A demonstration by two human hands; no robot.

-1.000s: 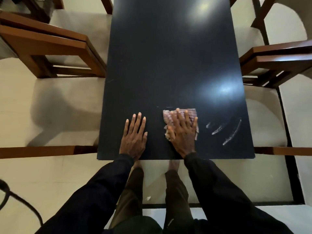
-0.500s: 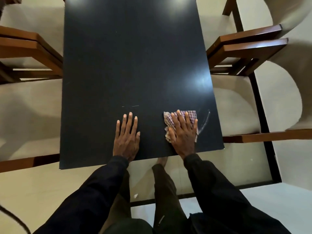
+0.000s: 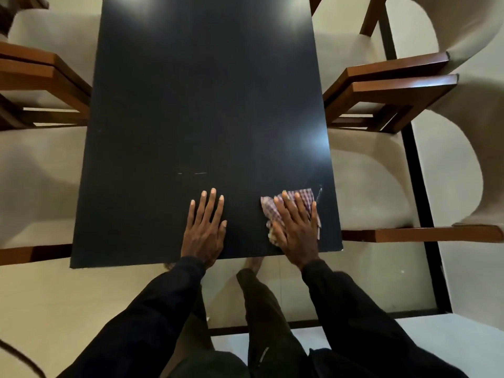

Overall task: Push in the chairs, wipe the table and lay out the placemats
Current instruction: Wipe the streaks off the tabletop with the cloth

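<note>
The dark table (image 3: 201, 105) runs out of frame at the top; the flat right hand (image 3: 296, 227) half-hides a cloth (image 3: 305, 197), and the left hand (image 3: 204, 230) lies flat and empty.

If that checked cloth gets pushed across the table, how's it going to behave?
Probably floppy: the cloth is crumpled under the right hand. Likely slides easily on the glossy table, bunching unless pressed flat.

Dim in here. Soft white glare patches sit on the glossy black rectangular tabletop (image 3: 201, 105), brightest near its right edge. The wooden cream-cushioned chairs (image 3: 395, 87) bow toward the view's edges, the corners slightly smeared.
</note>
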